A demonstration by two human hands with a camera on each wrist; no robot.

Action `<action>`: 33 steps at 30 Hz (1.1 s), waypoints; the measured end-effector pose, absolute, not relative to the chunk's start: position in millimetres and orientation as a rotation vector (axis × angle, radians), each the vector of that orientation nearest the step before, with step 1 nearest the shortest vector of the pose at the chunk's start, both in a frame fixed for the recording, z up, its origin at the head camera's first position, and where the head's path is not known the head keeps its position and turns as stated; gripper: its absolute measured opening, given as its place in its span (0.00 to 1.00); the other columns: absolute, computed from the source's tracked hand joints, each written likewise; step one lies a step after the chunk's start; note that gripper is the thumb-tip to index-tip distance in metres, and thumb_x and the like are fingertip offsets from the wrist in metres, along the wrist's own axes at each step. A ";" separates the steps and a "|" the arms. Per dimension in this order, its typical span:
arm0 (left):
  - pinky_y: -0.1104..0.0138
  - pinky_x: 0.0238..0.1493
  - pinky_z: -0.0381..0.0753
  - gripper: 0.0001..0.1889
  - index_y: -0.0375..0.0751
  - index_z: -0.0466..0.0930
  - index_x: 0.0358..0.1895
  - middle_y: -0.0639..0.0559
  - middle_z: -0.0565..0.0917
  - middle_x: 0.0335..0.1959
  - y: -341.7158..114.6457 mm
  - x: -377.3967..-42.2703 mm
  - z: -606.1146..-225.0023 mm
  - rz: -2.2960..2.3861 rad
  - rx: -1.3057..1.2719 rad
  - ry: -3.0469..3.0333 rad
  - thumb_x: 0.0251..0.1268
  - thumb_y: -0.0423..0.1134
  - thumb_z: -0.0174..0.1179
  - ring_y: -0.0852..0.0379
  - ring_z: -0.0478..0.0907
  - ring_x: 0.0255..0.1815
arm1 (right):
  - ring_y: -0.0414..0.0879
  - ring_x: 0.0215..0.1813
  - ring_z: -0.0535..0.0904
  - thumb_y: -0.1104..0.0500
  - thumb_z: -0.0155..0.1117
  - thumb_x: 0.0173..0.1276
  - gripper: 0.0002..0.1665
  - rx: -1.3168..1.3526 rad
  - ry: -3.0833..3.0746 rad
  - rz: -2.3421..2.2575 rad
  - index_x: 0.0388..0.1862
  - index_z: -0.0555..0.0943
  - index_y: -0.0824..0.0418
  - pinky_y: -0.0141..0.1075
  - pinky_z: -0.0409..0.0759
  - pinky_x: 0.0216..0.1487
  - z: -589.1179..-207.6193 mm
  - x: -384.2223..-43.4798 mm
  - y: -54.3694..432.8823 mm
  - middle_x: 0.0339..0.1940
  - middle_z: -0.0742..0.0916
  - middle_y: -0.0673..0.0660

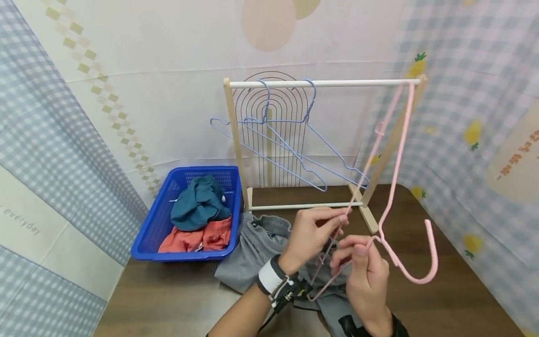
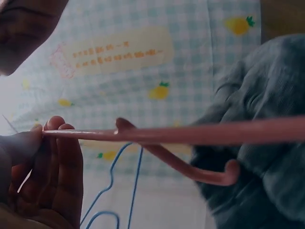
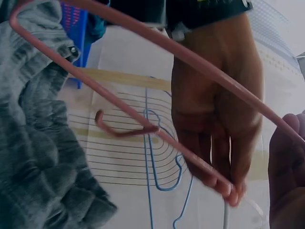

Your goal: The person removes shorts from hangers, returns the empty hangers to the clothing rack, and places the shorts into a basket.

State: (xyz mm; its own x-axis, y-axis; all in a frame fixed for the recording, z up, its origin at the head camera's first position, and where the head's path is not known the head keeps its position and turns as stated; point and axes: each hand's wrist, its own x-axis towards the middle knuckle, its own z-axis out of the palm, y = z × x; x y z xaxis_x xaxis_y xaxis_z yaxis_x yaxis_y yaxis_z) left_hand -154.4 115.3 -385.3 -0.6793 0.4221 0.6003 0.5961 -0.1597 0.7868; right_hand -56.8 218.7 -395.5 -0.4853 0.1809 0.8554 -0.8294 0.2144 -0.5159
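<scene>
Both hands hold a pink clothes hanger in the air, its hook pointing to the right in the head view. My left hand pinches one bar between thumb and fingertips, also seen in the left wrist view. Close to the hook's neck, my right hand grips the hanger between thumb and fingers. Beneath the hands a grey garment with a buttoned waistband lies on the table, partly covered by them. A small pink hooked notch on the hanger shows in the right wrist view.
A wooden rack stands behind, with blue hangers on its white rail and a wire grid behind. At left, a blue basket holds a teal garment and a coral one. Patterned curtains surround the table.
</scene>
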 end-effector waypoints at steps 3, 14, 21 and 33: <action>0.73 0.32 0.84 0.11 0.36 0.90 0.55 0.46 0.92 0.42 127.1 -152.3 -391.2 -1.886 -1.258 -2.033 0.76 0.33 0.65 0.70 0.84 0.34 | 0.41 0.18 0.77 0.75 0.36 0.84 0.16 0.587 -1.617 1.395 0.38 0.71 0.84 0.29 0.78 0.21 -399.9 -54.1 220.7 0.19 0.83 0.57; 0.79 0.31 0.80 0.10 0.41 0.91 0.54 0.54 0.93 0.44 157.4 -152.9 -412.1 -1.858 -1.249 -2.373 0.76 0.36 0.66 0.78 0.77 0.27 | 0.41 0.15 0.76 0.68 0.41 0.87 0.17 0.196 -1.766 1.630 0.44 0.75 0.78 0.30 0.76 0.17 -388.7 -49.9 245.4 0.16 0.80 0.54; 0.62 0.29 0.89 0.10 0.33 0.89 0.53 0.54 0.90 0.29 163.8 -162.5 -419.8 -2.321 -1.060 -2.389 0.77 0.34 0.64 0.66 0.83 0.22 | 0.43 0.15 0.71 0.62 0.47 0.87 0.16 0.054 -1.896 1.777 0.53 0.77 0.75 0.35 0.69 0.16 -378.3 -61.4 270.0 0.16 0.74 0.54; 0.65 0.36 0.90 0.09 0.22 0.85 0.51 0.38 0.90 0.37 176.2 -172.3 -435.4 -2.893 -0.805 -2.110 0.75 0.25 0.61 0.58 0.88 0.26 | 0.31 0.33 0.81 0.53 0.63 0.82 0.19 -0.262 -2.518 1.216 0.65 0.81 0.58 0.31 0.80 0.31 -387.3 -45.8 294.5 0.41 0.89 0.56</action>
